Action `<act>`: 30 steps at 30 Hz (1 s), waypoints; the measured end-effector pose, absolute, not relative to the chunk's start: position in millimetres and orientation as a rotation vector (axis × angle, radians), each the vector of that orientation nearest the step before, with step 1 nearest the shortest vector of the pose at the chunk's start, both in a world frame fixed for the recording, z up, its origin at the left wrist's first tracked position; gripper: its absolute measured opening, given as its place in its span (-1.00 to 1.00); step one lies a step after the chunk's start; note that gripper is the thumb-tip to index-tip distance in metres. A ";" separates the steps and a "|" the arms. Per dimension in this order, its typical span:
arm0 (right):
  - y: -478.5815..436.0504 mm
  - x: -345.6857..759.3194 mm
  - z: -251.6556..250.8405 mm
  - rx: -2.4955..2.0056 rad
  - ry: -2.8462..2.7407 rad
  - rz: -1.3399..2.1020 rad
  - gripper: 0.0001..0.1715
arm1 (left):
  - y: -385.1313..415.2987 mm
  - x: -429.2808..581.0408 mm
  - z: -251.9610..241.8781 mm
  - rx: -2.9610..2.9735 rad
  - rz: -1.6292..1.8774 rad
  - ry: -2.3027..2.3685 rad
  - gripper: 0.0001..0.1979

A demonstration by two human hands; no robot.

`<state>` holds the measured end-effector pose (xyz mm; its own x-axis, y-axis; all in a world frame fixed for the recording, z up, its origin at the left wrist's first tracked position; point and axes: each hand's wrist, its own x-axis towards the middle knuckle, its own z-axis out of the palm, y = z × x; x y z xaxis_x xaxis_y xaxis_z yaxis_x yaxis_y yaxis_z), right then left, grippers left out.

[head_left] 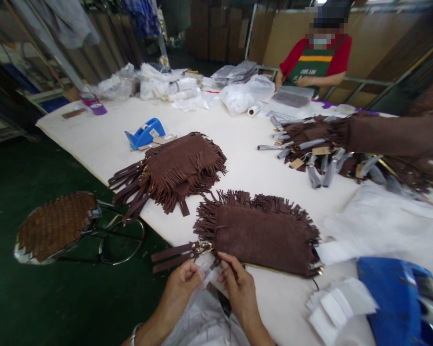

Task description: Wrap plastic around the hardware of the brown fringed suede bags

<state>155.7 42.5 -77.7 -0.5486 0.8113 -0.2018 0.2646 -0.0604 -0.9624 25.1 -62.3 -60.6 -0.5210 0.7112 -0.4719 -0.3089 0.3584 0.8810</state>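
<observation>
A dark brown fringed suede bag lies flat at the table's near edge, fringe facing away. Its wrist strap with gold-coloured metal fittings sticks out to the left. Just in front of the bag's left corner, my left hand pinches a small piece of clear plastic. My right hand is closed beside it, thumb and fingers around a dark brown strip at that corner. The plastic lies around or against this strip; exactly how is too small to tell.
Farther left lies a stack of fringed bags, straps over the edge, near a blue tape dispenser. More bags with wrapped straps lie right. A blue object and white papers sit near right. A stool stands left; a co-worker is opposite.
</observation>
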 end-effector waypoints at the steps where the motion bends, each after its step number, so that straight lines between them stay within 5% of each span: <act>1: 43.8 155.6 -76.7 -1.150 -1.788 1.638 -0.61 | -62.6 24.7 -62.7 0.367 1.344 1.667 -0.67; 21: 54.5 166.7 -72.0 -0.975 -1.994 1.581 -0.67 | -37.7 45.5 -72.7 0.193 1.447 1.548 -0.66; 30: 52.6 176.1 -74.3 -0.834 -2.148 1.277 -0.59 | -21.9 51.4 -64.5 0.147 1.458 1.533 -0.68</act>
